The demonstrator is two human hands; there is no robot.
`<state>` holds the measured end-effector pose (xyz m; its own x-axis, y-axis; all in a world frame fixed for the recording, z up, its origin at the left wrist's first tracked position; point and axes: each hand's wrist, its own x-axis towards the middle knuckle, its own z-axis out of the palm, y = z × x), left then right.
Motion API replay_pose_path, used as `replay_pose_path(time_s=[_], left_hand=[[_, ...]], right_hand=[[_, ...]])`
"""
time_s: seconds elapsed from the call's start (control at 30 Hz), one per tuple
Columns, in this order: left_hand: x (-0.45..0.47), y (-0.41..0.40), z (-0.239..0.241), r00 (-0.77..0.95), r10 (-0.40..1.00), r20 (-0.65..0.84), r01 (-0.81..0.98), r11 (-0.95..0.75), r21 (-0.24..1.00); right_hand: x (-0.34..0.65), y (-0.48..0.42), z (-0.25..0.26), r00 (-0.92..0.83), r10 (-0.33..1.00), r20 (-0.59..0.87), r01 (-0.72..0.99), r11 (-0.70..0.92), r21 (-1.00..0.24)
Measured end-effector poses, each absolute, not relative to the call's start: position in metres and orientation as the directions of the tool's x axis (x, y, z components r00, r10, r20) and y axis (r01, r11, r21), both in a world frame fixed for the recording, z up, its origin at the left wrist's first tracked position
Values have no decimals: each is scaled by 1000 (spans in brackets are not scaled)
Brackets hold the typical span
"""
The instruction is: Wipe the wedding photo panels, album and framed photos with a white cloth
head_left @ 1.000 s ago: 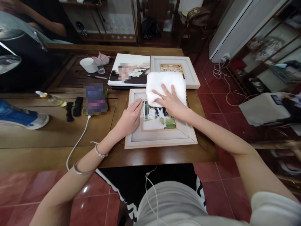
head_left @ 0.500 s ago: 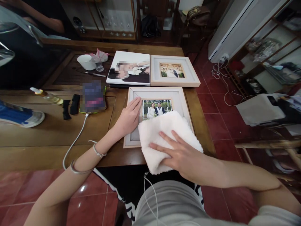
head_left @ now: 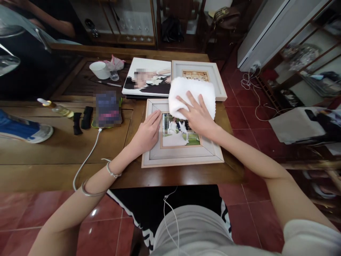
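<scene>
- Picture frame (head_left: pixel 183 156) lies flat on the wooden table (head_left: pixel 53 153), at the edge closest to the person, with a wedding photo under its glass.
- White cloth (head_left: pixel 192 93) covers the frame's far edge and overlaps a second frame (head_left: pixel 217 76) lying just beyond it.
- Wiping well here, I judge, means keeping the cloth flat, pressing evenly, and running long strokes over the whole glass and into the border corners, not just the middle.
- Right hand (head_left: pixel 197 117) rests on the cloth with fingers spread and flat; it presses down and grips nothing.
- Left hand (head_left: pixel 146 135) lies open, palm down, on the frame's left border, fingers together, steadying it.
- Beyond the frame's far left corner lies a photo book (head_left: pixel 149 80); left of the frame lies a phone (head_left: pixel 107 109) with its cable (head_left: pixel 85 161) trailing off the table.
</scene>
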<state>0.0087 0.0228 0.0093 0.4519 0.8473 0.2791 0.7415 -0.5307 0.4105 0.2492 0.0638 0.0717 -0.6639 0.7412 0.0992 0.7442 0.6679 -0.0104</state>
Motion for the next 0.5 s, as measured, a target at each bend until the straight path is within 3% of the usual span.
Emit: replay_pose_path(time_s=[0.13, 0.3, 0.4, 0.5], left_hand=[[8, 23, 8, 455, 840, 296, 739, -542, 401], [9, 23, 8, 458, 841, 289, 742, -540, 396], [9, 23, 8, 456, 843, 286, 742, -537, 401], [9, 23, 8, 456, 841, 291, 736, -540, 407]], right_hand=[[233, 62, 63, -675, 737, 15, 737, 675, 3], [230, -7, 72, -730, 669, -140, 677, 736, -11], [245, -45, 94, -781, 565, -266, 604, 792, -91], [264, -68, 117, -851, 435, -296, 507, 828, -239]])
